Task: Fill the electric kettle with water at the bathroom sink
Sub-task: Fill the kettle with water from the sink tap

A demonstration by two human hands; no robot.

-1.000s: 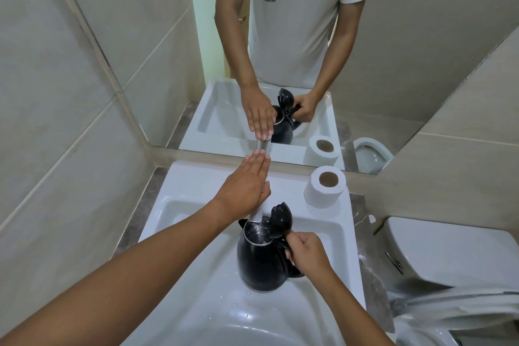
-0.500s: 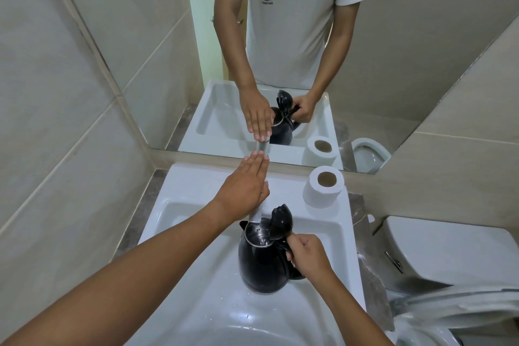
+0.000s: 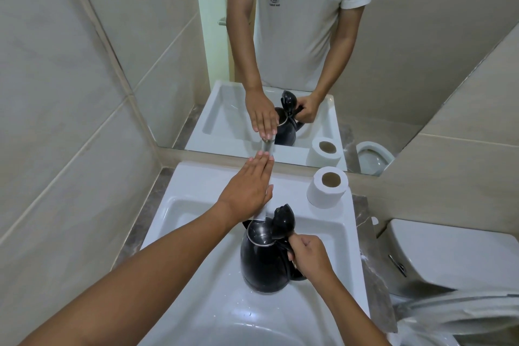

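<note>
A black electric kettle (image 3: 264, 264) stands upright in the white sink (image 3: 185, 222), its lid flipped up. My right hand (image 3: 310, 257) grips its handle on the right side. The kettle's steel-rimmed mouth sits under the faucet spout (image 3: 260, 212), which shows just below my left hand. My left hand (image 3: 247, 188) lies flat, fingers together, on top of the faucet and hides most of it. Whether water is running I cannot tell.
A toilet paper roll (image 3: 328, 187) stands on the sink's back right corner. A mirror (image 3: 309, 50) above reflects my arms and the kettle. A toilet tank (image 3: 449, 255) and raised seat are at the right. Tiled wall closes the left side.
Both hands and the kettle hold nearly the same places; only the view shifts slightly.
</note>
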